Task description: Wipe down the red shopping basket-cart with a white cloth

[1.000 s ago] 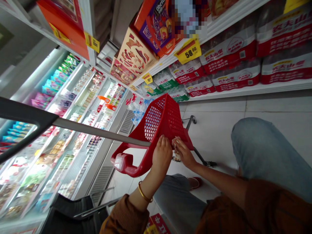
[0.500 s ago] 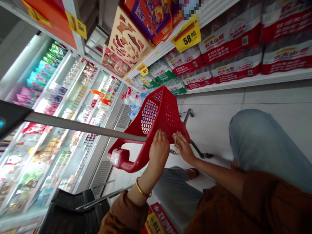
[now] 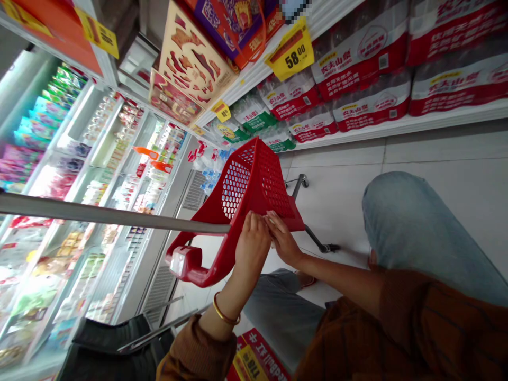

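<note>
The lit cooler (image 3: 99,201) fills the left side of your view, its tiers packed with goods. Across the upper right runs a white shelf (image 3: 436,127) holding packs of bottled water (image 3: 371,106), most wrapped in red and white, a few in green. Your legs (image 3: 420,222), in blue jeans, are bent over the pale tiled floor at the lower right. The red basket (image 3: 273,185) is in the middle of your view, in front of your hands and near the shelf; its sides are perforated and dark metal legs with casters show beside it. A grey pole (image 3: 119,217) reaches in from the left edge and meets the basket in your view, just beside your left hand.

Your left hand (image 3: 254,241) lies against the basket's red side, fingers together. Your right hand (image 3: 284,241) is just beside it, fingertips near the left ones and also at the basket; your palms are hidden, so I can't tell whether either hand is clenched on anything. A yellow price tag (image 3: 291,53) reads 58.00. A gold bangle (image 3: 220,312) circles your left wrist.
</note>
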### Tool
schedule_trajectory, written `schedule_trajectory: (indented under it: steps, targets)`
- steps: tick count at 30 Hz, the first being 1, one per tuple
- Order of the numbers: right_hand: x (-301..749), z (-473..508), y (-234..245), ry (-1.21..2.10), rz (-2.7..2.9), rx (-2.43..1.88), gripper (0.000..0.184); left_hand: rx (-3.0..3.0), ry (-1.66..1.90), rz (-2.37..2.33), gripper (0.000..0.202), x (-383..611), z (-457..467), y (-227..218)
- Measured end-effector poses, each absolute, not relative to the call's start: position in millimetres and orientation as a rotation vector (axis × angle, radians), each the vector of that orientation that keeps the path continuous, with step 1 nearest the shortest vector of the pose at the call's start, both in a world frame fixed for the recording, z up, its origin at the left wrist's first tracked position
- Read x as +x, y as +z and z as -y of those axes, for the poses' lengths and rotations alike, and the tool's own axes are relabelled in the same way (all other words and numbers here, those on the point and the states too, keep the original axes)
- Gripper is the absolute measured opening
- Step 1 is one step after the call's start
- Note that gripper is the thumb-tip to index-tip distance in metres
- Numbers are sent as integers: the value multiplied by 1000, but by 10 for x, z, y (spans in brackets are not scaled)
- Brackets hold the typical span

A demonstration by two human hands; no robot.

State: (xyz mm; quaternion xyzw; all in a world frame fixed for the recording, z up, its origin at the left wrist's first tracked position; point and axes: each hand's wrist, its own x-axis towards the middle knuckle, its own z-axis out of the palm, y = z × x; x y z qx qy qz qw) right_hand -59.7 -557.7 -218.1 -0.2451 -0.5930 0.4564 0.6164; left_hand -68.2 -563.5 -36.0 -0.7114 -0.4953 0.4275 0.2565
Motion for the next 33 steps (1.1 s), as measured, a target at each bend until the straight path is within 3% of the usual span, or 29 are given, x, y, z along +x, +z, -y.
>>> schedule_trajectory:
  steps: [19,24,33]
  targets:
    - [-538,5590,-3186,1240,1341,-816,57,-1897,1044,1370,43,-709,5681,-462]
    - [-507,5595,-3027,1267,1276,-886,45,-2042,1007,1420,41,-726,5625,-761]
    - [-529,5565,-2748,1216,1222,-764,45,-2072,945,1416,42,-841,5480,-1236]
